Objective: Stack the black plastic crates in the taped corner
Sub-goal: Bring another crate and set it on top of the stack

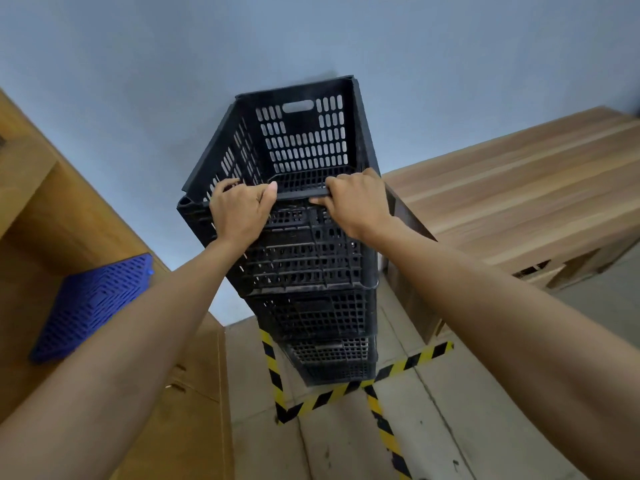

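A blue perforated panel [91, 306] is seen lying on the wooden cabinet [31, 216] at the far left. Beside it, the left hand [239, 211] is closed over the near rim of the top crate [294, 147], fingers curled inside and thumb laid along the edge. The stack of black crates [318, 306] is shown standing against the blue-grey wall [138, 64], its base set on the floor within the corner marked by yellow-and-black tape [332, 393]. The right hand [356, 202] is clamped on the same rim, fingers hooked over it. A wooden bench [519, 188] is seen at the right.
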A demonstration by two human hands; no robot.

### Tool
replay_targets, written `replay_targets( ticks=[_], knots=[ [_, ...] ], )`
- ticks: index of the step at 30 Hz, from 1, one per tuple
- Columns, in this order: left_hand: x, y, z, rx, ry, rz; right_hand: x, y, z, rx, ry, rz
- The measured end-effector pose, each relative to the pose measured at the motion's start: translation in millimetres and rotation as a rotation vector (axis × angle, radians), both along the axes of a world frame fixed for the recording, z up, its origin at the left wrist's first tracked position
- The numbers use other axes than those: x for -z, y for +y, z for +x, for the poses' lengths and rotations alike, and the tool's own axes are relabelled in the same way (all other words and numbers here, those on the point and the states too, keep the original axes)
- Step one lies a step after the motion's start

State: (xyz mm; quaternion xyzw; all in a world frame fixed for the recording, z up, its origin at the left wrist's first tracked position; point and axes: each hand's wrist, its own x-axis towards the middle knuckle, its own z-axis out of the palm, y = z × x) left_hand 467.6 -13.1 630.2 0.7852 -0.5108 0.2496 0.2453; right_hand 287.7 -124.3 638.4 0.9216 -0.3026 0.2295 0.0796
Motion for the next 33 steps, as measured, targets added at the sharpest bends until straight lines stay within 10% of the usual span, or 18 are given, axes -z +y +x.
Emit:
replay_targets(
  ticks=[16,23,28,33],
  knots=[
    [-17,16,5,0.012,0.111,0.211,-11,12,-2,-0.169,0.035,0.047],
    [-37,-36,-32,-0.081,0.345,0.405,-22,-72,-15,-0.449,-0.215,0.450],
    [-59,-82,-76,0.096,0.893,0.402,-23,-147,-23,-0.538,0.060,0.289],
    [-62,-127,-122,0.019,0.815,0.579,-26,-197,-16,-0.690,0.321,0.022]
  ],
)
